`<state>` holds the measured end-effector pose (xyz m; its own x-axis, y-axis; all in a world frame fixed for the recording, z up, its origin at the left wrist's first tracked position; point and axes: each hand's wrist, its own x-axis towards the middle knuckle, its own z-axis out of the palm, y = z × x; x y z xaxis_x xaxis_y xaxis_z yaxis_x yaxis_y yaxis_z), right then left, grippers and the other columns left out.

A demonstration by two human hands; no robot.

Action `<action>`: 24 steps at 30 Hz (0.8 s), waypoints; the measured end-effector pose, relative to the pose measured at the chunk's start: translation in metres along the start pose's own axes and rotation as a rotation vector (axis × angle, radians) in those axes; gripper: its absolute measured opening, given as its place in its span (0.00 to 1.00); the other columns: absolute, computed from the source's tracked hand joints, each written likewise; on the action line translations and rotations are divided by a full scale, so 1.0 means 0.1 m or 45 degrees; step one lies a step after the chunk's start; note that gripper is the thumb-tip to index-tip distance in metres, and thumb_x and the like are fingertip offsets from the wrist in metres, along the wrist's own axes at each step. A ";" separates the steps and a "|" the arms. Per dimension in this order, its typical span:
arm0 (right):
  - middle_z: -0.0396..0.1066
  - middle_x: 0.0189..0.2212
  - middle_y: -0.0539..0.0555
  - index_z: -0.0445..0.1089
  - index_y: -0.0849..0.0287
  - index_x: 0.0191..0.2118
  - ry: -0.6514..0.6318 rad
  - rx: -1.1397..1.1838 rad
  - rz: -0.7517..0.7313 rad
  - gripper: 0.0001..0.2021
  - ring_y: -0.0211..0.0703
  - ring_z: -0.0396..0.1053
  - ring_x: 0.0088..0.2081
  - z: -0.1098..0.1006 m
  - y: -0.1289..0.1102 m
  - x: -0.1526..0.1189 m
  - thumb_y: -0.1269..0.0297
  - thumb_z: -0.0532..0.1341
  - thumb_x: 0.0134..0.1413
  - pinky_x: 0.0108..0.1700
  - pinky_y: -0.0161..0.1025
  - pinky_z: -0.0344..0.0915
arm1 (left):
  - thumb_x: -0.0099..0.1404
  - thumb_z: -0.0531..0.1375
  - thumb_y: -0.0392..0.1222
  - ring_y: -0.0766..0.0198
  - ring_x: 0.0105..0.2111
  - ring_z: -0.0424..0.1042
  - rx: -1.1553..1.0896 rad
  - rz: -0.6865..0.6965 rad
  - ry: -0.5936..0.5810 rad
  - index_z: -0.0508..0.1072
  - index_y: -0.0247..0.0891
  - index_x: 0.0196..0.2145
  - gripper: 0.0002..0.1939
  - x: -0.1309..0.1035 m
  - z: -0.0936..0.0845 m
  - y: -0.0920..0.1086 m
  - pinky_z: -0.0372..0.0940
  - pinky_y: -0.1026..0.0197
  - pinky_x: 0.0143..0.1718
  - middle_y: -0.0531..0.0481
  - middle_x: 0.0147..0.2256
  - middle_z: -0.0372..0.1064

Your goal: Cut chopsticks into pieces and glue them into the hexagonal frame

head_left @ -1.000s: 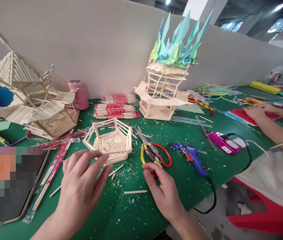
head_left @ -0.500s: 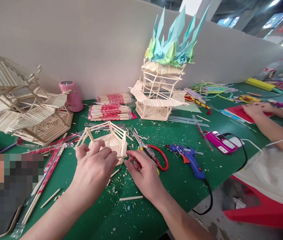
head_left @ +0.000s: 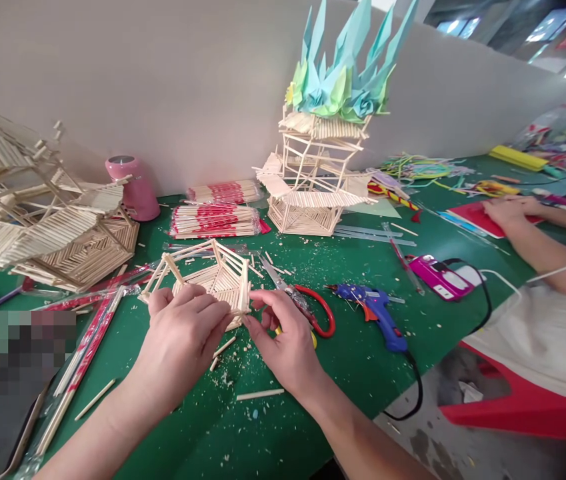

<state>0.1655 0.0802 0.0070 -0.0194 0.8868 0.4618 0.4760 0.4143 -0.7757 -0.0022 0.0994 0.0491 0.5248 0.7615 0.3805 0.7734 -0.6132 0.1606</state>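
Note:
A small many-sided frame point(head_left: 233, 283) of thin wooden sticks rests on the green table in front of me, with a slatted base and railed sides. My left hand point(head_left: 185, 330) is closed over its near edge, hiding part of that side. At the near right corner, my right hand point(head_left: 285, 337) pinches the frame between thumb and index finger; the exact contact is partly hidden. Scissors point(head_left: 320, 313) with red handles lie just beyond my right hand. To their right is a blue glue gun point(head_left: 375, 313) with its cord trailing off the table edge.
A stick tower point(head_left: 313, 173) topped with folded paper stands behind; a bigger stick house point(head_left: 67, 227) is at left. Bundled sticks point(head_left: 215, 220), a pink cylinder point(head_left: 137, 190) and a magenta power strip point(head_left: 443, 277) lie around. Another person's hands point(head_left: 513, 210) rest on red paper.
The view has shifted slightly, so the background sits a little lower left or higher. Both hands stay at the stick frame, with only small finger movement.

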 end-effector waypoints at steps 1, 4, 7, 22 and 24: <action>0.66 0.32 0.51 0.66 0.60 0.45 -0.002 0.000 -0.021 0.11 0.35 0.59 0.25 0.01 0.00 0.00 0.72 0.58 0.55 0.29 0.34 0.63 | 0.68 0.52 0.39 0.56 0.33 0.68 -0.011 -0.006 -0.006 0.72 0.39 0.29 0.13 0.00 0.00 0.00 0.48 0.53 0.33 0.51 0.27 0.74; 0.68 0.33 0.52 0.66 0.60 0.46 0.001 0.005 -0.041 0.12 0.35 0.61 0.25 0.03 0.01 0.00 0.73 0.59 0.55 0.30 0.34 0.64 | 0.68 0.52 0.38 0.57 0.33 0.68 -0.045 -0.025 -0.007 0.72 0.39 0.30 0.12 -0.01 0.02 -0.01 0.49 0.53 0.34 0.50 0.28 0.74; 0.69 0.33 0.52 0.66 0.60 0.46 -0.005 -0.017 -0.053 0.12 0.36 0.62 0.26 0.04 0.01 0.00 0.73 0.59 0.55 0.30 0.34 0.64 | 0.68 0.52 0.38 0.58 0.33 0.69 -0.061 -0.028 0.014 0.72 0.39 0.30 0.12 -0.01 0.03 -0.02 0.50 0.53 0.34 0.50 0.28 0.74; 0.69 0.32 0.52 0.66 0.60 0.45 0.028 -0.104 -0.129 0.10 0.36 0.63 0.26 0.05 0.00 0.02 0.71 0.58 0.56 0.30 0.35 0.64 | 0.64 0.56 0.40 0.54 0.35 0.69 -0.116 0.005 0.043 0.72 0.39 0.32 0.06 -0.04 0.00 -0.10 0.54 0.52 0.36 0.49 0.30 0.74; 0.69 0.32 0.52 0.66 0.59 0.44 0.033 -0.110 -0.123 0.09 0.36 0.63 0.26 0.05 0.01 0.02 0.71 0.58 0.56 0.31 0.36 0.65 | 0.63 0.57 0.42 0.51 0.39 0.68 -0.086 -0.019 0.036 0.72 0.39 0.36 0.07 -0.08 -0.04 -0.14 0.55 0.50 0.38 0.47 0.34 0.74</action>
<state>0.1616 0.0831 0.0054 -0.0467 0.8375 0.5445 0.5473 0.4774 -0.6874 -0.0192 0.1007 0.0475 0.5023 0.7651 0.4028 0.7550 -0.6152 0.2271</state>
